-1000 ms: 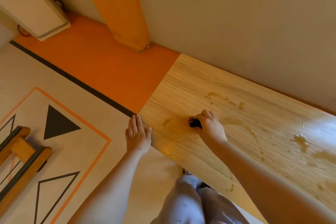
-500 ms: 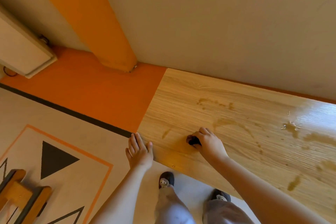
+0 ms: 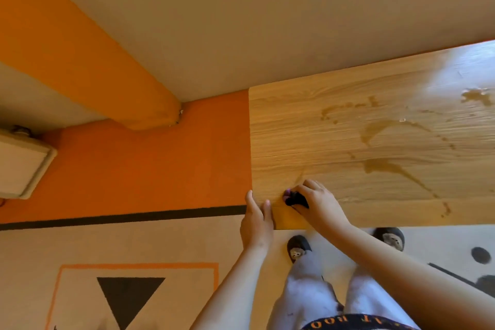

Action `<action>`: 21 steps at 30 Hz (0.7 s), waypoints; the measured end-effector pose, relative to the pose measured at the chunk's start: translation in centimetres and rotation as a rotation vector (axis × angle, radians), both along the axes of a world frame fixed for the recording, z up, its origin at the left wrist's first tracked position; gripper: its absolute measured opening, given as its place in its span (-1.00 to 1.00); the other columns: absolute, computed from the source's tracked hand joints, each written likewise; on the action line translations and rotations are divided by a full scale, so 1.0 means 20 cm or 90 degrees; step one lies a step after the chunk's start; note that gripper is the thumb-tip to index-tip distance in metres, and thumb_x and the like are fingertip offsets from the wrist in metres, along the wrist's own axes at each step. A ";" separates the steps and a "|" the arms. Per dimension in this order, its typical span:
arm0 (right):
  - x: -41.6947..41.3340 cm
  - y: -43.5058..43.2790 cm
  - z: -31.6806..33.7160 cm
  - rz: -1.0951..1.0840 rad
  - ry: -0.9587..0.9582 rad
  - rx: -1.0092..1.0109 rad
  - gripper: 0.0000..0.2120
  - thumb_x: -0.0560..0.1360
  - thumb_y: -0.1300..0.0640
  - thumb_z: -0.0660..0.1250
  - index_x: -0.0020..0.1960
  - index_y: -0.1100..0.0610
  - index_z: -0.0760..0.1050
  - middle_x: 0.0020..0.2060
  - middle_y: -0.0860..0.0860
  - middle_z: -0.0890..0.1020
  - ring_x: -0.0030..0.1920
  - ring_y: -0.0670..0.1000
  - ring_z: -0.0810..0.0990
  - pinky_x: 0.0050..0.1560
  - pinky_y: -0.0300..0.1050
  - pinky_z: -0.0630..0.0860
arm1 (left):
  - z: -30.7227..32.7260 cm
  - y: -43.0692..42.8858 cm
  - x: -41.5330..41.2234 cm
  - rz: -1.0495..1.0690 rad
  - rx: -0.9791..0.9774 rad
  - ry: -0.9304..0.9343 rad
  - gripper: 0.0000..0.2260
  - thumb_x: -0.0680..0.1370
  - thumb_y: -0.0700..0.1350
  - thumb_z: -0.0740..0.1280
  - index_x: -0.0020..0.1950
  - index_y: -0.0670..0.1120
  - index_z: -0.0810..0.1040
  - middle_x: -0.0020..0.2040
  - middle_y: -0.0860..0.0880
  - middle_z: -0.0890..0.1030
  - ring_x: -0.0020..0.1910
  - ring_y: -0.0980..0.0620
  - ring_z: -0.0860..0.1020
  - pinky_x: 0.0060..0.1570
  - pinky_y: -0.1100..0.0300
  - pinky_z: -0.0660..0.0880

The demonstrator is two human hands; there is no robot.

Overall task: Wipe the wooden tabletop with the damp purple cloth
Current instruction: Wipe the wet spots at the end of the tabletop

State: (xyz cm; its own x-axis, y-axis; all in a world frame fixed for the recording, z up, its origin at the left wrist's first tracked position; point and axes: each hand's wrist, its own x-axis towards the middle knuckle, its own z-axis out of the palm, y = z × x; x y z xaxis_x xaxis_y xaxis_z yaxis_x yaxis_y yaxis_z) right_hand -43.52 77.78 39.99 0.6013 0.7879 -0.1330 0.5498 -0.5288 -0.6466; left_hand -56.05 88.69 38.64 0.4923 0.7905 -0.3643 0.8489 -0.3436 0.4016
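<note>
The wooden tabletop [image 3: 348, 142] runs along the wall and fills the right half of the view. Brown wet smears [image 3: 385, 166] streak its middle and far right. My right hand [image 3: 316, 202] presses a small bunched purple cloth [image 3: 293, 198] onto the wood near the table's front left corner; only a dark wad with a purple tip shows under the fingers. My left hand [image 3: 255, 220] rests flat against the table's left front corner, fingers together, holding nothing.
A beige wall [image 3: 267, 21] backs the table. An orange column [image 3: 80, 61] meets the orange floor strip [image 3: 147, 163] on the left. A white radiator [image 3: 21, 166] sits at far left. My legs and slippers [image 3: 297, 248] stand below the table's front edge.
The view has swung, so the table now lies more level. My right hand with the cloth has slid toward the front left corner, close to my left hand, which stays at the corner.
</note>
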 end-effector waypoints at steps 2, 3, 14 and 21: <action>0.00 0.00 0.01 -0.023 -0.001 -0.003 -0.75 0.43 0.09 0.42 0.07 0.14 0.55 -0.06 0.04 0.53 0.02 0.09 0.51 -0.06 -0.05 0.48 | 0.00 -0.01 0.00 0.009 0.012 -0.035 -0.53 0.64 0.12 0.03 0.49 -0.05 0.11 -0.10 0.01 0.59 -0.20 -0.05 0.59 -0.30 0.05 0.52; 0.01 -0.02 0.01 -0.048 -0.007 -0.001 -0.76 0.43 0.10 0.42 0.06 0.16 0.55 -0.08 0.06 0.53 0.01 0.11 0.51 -0.08 -0.04 0.47 | -0.01 -0.01 0.00 0.012 0.014 -0.044 -0.55 0.65 0.11 0.02 0.47 -0.07 0.16 -0.08 -0.01 0.59 -0.17 -0.07 0.60 -0.28 0.05 0.52; -0.06 -0.18 -0.04 -0.273 -0.063 0.028 -0.78 0.37 0.20 0.48 -0.06 0.22 0.50 -0.17 0.10 0.52 -0.13 0.15 0.52 -0.29 -0.05 0.42 | -0.09 0.01 -0.01 0.000 0.054 -0.091 -0.74 0.66 0.01 0.02 0.08 -0.16 0.35 -0.25 -0.01 0.48 -0.32 -0.03 0.48 -0.48 0.24 0.20; -0.39 0.06 -0.06 -0.118 -0.012 0.063 -0.77 0.31 0.15 0.51 -0.13 0.16 0.50 -0.25 0.05 0.52 -0.20 0.11 0.56 -0.45 -0.07 0.49 | -0.11 0.03 -0.02 0.022 0.007 -0.108 -0.79 0.67 -0.01 0.02 -0.06 -0.09 0.29 -0.31 0.00 0.47 -0.35 -0.06 0.45 -0.43 0.11 0.19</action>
State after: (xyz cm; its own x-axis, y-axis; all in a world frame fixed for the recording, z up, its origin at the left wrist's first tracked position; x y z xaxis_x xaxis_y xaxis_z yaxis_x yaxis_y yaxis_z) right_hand -51.32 78.89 38.88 0.7389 0.6721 -0.0477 0.4610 -0.5559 -0.6916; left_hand -56.41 89.21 36.43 0.5190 0.8111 -0.2695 0.7803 -0.3209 0.5368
